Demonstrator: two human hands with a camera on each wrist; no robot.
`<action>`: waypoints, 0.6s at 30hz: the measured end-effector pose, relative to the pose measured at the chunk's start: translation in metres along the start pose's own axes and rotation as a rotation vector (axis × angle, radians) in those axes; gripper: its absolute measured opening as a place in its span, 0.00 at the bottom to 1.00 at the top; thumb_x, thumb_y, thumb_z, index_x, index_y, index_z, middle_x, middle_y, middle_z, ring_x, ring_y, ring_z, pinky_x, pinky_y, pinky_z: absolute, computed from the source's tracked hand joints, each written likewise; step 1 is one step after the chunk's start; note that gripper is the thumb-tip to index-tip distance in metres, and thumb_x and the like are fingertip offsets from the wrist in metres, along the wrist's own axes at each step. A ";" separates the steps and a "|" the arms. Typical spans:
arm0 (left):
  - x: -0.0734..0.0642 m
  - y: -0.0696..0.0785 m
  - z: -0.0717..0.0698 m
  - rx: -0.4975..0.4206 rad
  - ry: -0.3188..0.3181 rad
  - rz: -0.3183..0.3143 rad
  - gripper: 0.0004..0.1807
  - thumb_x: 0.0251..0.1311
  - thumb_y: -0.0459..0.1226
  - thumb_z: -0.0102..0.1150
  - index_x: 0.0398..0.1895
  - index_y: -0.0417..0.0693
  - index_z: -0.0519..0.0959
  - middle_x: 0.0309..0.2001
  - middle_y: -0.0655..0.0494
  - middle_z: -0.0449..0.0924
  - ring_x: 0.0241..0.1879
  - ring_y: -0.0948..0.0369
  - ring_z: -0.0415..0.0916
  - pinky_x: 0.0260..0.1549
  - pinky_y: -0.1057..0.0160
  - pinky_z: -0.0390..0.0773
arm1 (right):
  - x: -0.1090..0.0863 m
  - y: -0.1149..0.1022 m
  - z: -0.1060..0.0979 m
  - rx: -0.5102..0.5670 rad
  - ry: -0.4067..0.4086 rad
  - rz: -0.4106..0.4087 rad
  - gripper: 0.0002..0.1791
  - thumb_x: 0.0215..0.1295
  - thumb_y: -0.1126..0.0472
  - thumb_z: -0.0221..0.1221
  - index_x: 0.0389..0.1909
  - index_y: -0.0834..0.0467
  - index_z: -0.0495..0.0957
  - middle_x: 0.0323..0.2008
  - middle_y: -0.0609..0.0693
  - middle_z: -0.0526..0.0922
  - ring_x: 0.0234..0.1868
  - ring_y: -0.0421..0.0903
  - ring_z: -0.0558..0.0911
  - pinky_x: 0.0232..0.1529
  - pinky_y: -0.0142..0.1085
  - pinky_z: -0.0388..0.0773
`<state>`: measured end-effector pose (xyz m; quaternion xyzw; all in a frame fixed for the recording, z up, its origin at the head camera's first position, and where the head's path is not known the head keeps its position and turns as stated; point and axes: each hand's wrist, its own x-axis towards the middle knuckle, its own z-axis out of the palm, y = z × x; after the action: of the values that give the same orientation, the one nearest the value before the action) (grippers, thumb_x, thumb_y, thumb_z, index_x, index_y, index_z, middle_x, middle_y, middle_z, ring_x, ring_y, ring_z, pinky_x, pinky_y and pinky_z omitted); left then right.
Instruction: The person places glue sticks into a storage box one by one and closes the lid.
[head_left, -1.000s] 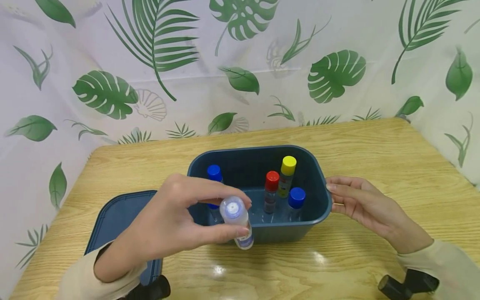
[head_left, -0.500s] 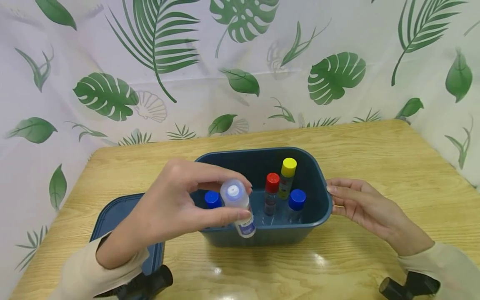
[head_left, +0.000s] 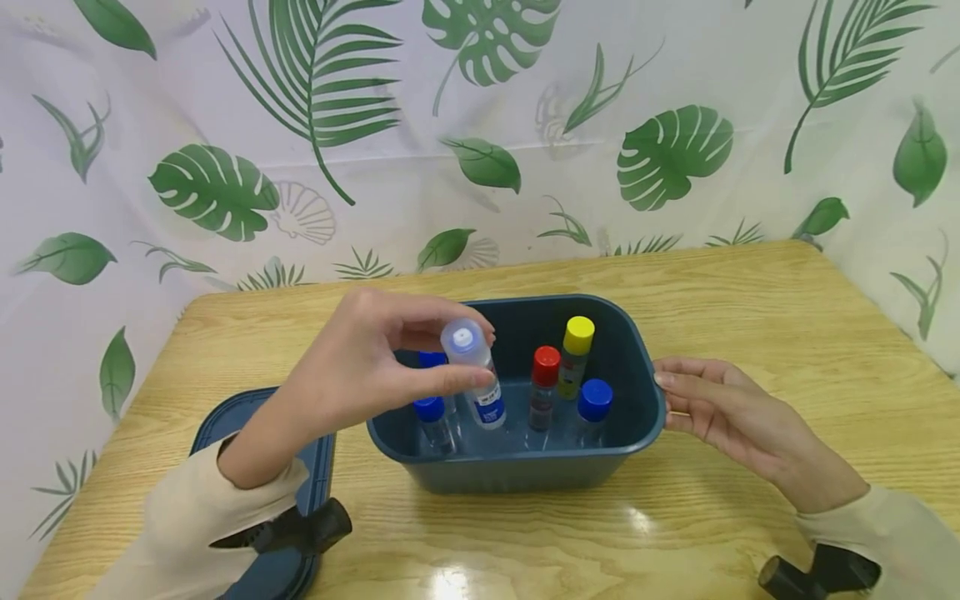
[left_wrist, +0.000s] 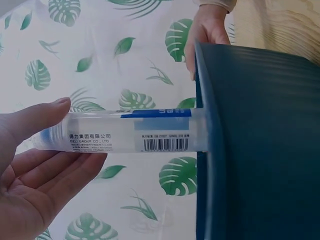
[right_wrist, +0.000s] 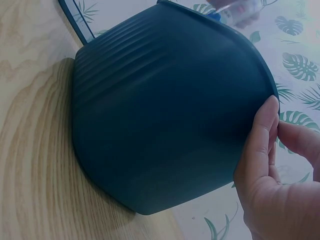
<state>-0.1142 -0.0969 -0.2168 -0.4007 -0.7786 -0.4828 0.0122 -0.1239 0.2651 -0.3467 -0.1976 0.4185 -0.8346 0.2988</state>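
In the head view my left hand [head_left: 367, 358] pinches a clear, labelled tube, which looks like a glue stick [head_left: 487, 404], between thumb and fingers near its top end. The tube leans slightly, its lower part inside a dark blue bin [head_left: 517, 473]. Printed text and a barcode show on its side in the left wrist view, and its far end passes behind the bin's rim [left_wrist: 202, 150]. My right hand [head_left: 738, 417] pinches the bin's right rim; the right wrist view shows a finger [right_wrist: 265, 135] against the outer wall.
Inside the bin stand blue-capped tubes [head_left: 431, 410] at left, then a red-capped tube [head_left: 546, 371], a yellow-capped tube [head_left: 579, 337] and another blue-capped tube [head_left: 596, 400] at right. A dark blue lid [head_left: 225, 417] lies on the wooden table [head_left: 750, 300], partly under my left sleeve.
My left hand has moved up and away from me, carrying the clear glue stick from in front of the bin's near wall to inside its opening. The right hand stays at the rim.
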 end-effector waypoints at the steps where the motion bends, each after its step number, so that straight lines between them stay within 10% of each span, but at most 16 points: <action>1: 0.001 -0.003 0.000 0.000 0.003 -0.009 0.17 0.48 0.29 0.73 0.43 0.38 0.83 0.39 0.53 0.85 0.40 0.64 0.84 0.41 0.63 0.83 | 0.000 0.000 0.000 -0.001 0.000 -0.001 0.22 0.74 0.76 0.33 0.55 0.68 0.75 0.49 0.56 0.81 0.50 0.48 0.82 0.52 0.39 0.79; 18: 0.006 -0.044 0.016 -0.016 -0.042 -0.126 0.13 0.50 0.32 0.73 0.40 0.41 0.84 0.37 0.54 0.85 0.38 0.65 0.84 0.41 0.65 0.82 | 0.000 -0.001 0.002 0.020 -0.029 -0.007 0.23 0.74 0.76 0.32 0.55 0.68 0.74 0.50 0.56 0.81 0.52 0.48 0.81 0.53 0.39 0.78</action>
<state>-0.1405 -0.0899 -0.2557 -0.3611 -0.7983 -0.4805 -0.0377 -0.1232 0.2643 -0.3452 -0.2082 0.4051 -0.8368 0.3038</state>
